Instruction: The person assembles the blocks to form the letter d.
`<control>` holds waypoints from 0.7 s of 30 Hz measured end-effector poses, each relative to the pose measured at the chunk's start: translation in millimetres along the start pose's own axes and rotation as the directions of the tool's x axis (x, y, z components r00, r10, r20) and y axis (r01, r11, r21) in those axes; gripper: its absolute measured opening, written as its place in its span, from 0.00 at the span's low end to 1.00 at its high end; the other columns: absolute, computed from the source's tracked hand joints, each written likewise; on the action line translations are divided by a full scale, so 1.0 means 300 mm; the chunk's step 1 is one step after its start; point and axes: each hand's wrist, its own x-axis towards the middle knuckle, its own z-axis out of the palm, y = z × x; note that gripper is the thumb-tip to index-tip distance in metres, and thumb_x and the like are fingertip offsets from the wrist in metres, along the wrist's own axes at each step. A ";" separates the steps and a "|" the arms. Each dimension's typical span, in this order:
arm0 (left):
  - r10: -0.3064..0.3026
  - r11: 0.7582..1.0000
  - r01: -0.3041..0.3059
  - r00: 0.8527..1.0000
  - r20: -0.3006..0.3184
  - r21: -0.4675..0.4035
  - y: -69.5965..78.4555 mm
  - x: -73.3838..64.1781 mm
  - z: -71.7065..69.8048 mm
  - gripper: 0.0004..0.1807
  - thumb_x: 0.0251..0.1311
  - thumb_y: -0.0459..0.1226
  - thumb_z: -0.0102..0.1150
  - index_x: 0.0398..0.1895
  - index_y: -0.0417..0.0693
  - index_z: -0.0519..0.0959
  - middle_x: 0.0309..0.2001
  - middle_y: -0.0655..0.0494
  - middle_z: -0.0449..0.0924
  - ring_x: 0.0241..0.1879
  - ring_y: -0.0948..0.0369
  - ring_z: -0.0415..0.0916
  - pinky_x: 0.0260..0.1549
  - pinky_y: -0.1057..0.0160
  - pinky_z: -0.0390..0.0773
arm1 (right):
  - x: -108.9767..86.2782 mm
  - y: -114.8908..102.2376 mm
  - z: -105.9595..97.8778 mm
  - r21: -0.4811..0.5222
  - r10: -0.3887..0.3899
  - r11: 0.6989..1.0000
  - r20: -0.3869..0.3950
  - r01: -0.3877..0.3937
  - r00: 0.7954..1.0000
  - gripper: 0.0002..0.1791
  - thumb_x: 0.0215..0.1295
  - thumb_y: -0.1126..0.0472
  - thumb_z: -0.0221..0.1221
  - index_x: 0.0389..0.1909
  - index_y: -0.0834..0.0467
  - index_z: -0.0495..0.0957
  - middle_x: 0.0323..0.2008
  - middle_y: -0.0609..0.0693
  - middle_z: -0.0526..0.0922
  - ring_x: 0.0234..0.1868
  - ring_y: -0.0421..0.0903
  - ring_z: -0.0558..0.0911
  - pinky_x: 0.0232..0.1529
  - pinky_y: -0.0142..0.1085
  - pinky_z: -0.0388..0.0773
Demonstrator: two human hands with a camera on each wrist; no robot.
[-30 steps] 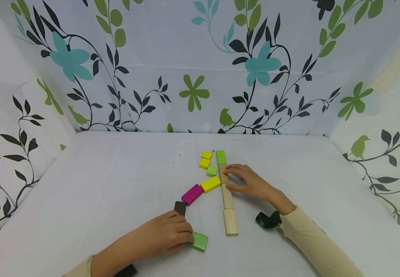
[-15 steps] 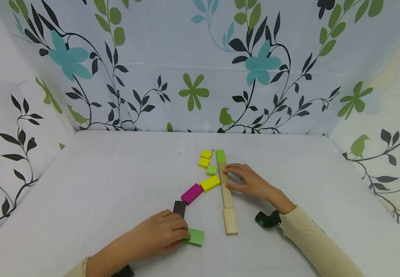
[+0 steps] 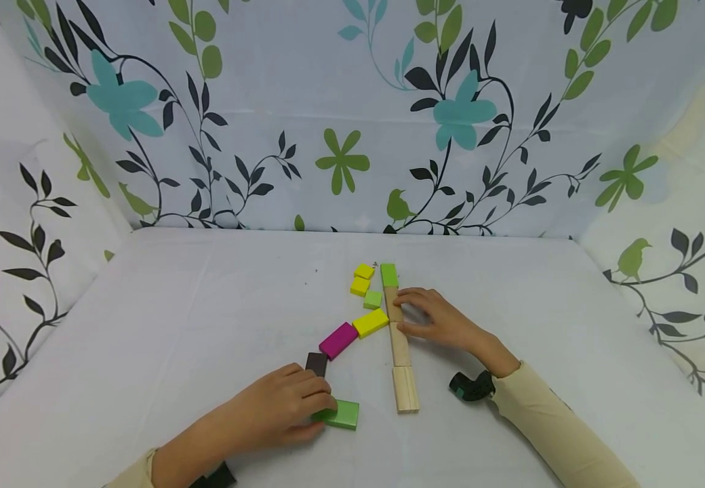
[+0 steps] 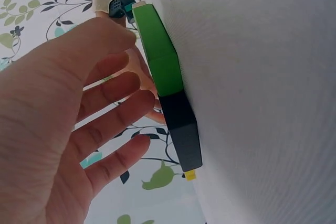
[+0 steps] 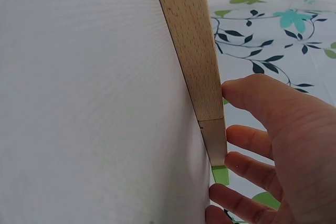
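Observation:
My left hand is beside a green block, its fingertips overlapping the block's left end in the head view. In the left wrist view its fingers are loosely bent and spread, with the thumb close by the green block. A dark block adjoins the green one there. Along the right side of a straight row of wooden blocks lies my right hand. Thumb and fingertips rest at the row's edge in the right wrist view, not curled round it. A bright green block caps the row's far end.
A magenta block and a yellow block slant from the dark block to the wooden row. Left of the row's far end are a small green block and two small yellow blocks. Patterned cloth hangs behind the white table.
The green block by my left hand has shifted slightly left and away from me, now meeting the dark block. My left thumb has moved off it towards me. The right hand stays put.

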 end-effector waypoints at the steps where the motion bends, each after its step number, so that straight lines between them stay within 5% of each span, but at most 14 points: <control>1: -0.003 1.000 0.003 1.000 0.003 -0.014 0.000 0.000 -0.001 0.13 0.52 0.44 0.72 0.40 0.57 0.81 0.39 0.66 0.77 0.38 0.68 0.73 0.43 0.68 0.75 | 0.000 0.000 0.000 -0.001 0.002 1.000 0.003 -0.002 1.000 0.26 0.64 0.53 0.64 0.60 0.59 0.74 0.65 0.57 0.70 0.66 0.58 0.66 0.65 0.55 0.64; 9: 0.040 0.999 -0.040 0.999 0.009 -0.028 -0.004 -0.002 0.004 0.10 0.51 0.39 0.73 0.36 0.56 0.82 0.38 0.67 0.78 0.39 0.68 0.74 0.41 0.71 0.74 | 0.001 0.001 0.001 0.003 0.003 1.000 0.001 -0.003 1.000 0.26 0.64 0.53 0.64 0.60 0.59 0.74 0.66 0.57 0.70 0.66 0.58 0.66 0.65 0.55 0.64; 21: 0.021 0.999 -0.021 1.000 0.019 -0.028 -0.002 -0.004 0.002 0.10 0.51 0.38 0.73 0.36 0.56 0.82 0.38 0.66 0.78 0.39 0.68 0.73 0.40 0.71 0.74 | 0.003 0.001 0.000 0.006 -0.001 1.000 -0.002 0.001 1.000 0.26 0.64 0.53 0.64 0.60 0.59 0.74 0.65 0.57 0.70 0.65 0.58 0.66 0.65 0.55 0.64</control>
